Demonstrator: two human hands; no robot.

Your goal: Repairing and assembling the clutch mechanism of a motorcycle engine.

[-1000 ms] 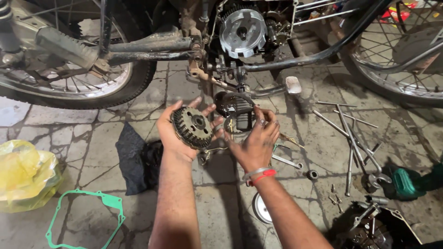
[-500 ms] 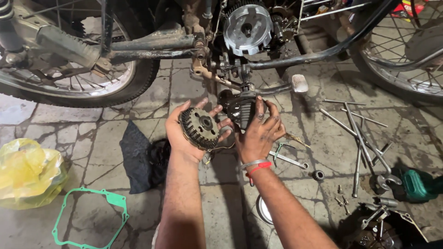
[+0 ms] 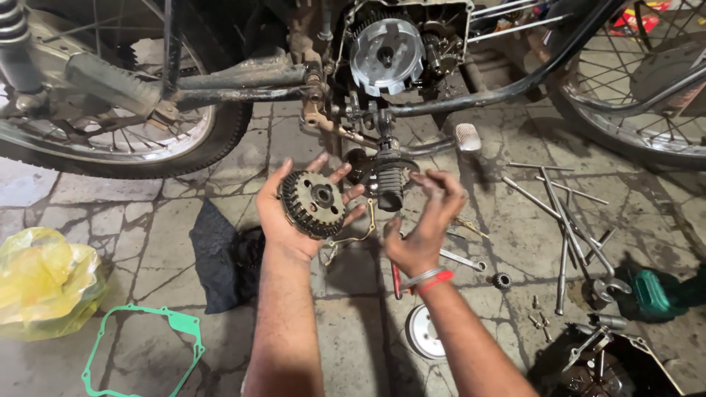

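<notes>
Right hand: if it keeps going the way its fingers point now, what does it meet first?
Probably the black ribbed cylindrical part just beyond the right hand, whose fingers point up and left at it. Depth is unclear from one view, and the fingertips look blurred; the motorcycle engine's round silver clutch housing lies farther along.

Both forearms come up from the bottom centre of the frame, bare, angled slightly toward each other. Left hand point(image 3: 305, 209) sits centre frame, palm up, fingers spread and curled around a load resting in the palm. Right hand point(image 3: 426, 220) just right of it, blurred, fingers loosely bent and pinched together, empty, bands on the wrist.
</notes>
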